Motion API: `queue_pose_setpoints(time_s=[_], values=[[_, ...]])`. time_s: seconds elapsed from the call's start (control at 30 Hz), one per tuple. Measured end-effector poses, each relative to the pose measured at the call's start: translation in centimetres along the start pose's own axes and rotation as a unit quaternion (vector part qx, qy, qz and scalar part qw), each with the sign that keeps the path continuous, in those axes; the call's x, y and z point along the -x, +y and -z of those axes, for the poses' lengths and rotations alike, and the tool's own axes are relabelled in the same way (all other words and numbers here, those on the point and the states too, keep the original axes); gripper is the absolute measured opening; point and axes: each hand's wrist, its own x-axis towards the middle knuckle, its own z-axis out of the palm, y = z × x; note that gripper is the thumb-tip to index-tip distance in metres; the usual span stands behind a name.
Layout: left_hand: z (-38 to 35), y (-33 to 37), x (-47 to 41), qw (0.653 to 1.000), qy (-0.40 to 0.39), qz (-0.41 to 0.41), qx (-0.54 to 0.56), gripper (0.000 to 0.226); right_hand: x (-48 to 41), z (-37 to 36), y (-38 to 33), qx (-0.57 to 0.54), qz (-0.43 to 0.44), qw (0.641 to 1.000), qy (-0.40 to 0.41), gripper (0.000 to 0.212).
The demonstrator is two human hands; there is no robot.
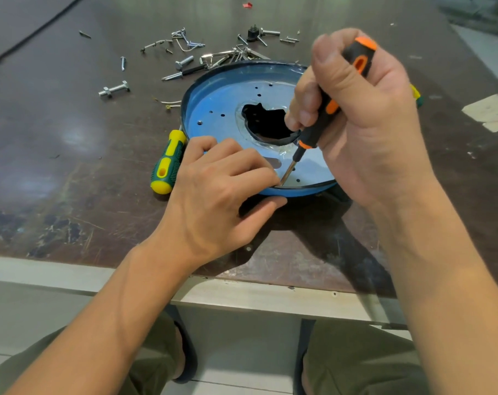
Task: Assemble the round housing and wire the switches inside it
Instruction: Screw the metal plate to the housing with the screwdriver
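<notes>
— Where's the piece sitting right now?

— The round housing [222,109] lies flat on the dark table [56,124] straight in front of me, open side up: blue rim, pale drilled floor, and a ragged dark opening in the middle.

— And your hands?

— My right hand [364,118] is wrapped in a fist around the black-and-orange screwdriver [322,121], held nearly upright and leaning a touch. Its tip is down on the floor of the housing at about 6 o'clock, just inside the rim. My left hand [222,189] grips that same near edge, with the fingers curled over the top right beside the tip and the thumb along the outside of the rim. Whether there's a screw under those fingertips, I can't tell.

— What else is on the bench?

— A green-and-yellow screwdriver [168,163] lies at 8 o'clock, its front end against the housing wall. The loose screws and bolts [185,49] are scattered from 10 round to 12, a T-headed bolt [113,89] sits apart at 9, and paper scraps [493,109] lie well off at 3 o'clock
</notes>
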Motion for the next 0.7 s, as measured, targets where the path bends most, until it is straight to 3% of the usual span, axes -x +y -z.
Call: queue_pose_setpoints(time_s=[0.13, 0.33, 0.47, 0.6, 0.7], values=[[0.5, 0.3, -0.3, 0.999, -0.023, 0.026, 0.023, 0.018, 0.0, -0.1, 0.1, -0.011, -0.027, 1.000, 0.003, 0.025], [1.5, 0.4, -0.8, 0.995, -0.084, 0.046, 0.024, 0.029, -0.5, 2.9, -3.0, -0.136, 0.003, 0.989, 0.061, 0.032], [3.0, 0.1, -1.5, 0.986, -0.145, 0.057, 0.057, 0.022, -0.3, 5.8, -4.5, -0.117, 0.000, 0.986, 0.123, 0.032], [5.2, -1.6, -1.3, 0.969, -0.228, 0.054, 0.083, 0.007, 0.1, 7.8, -4.8, -0.052, -0.048, 0.991, 0.118, 0.035], [7.0, -2.9, -0.9, 0.956, -0.264, 0.091, 0.086, 0.038, 0.1, 8.6, -5.1, -0.015, -0.084, 0.991, 0.107, 0.034]])
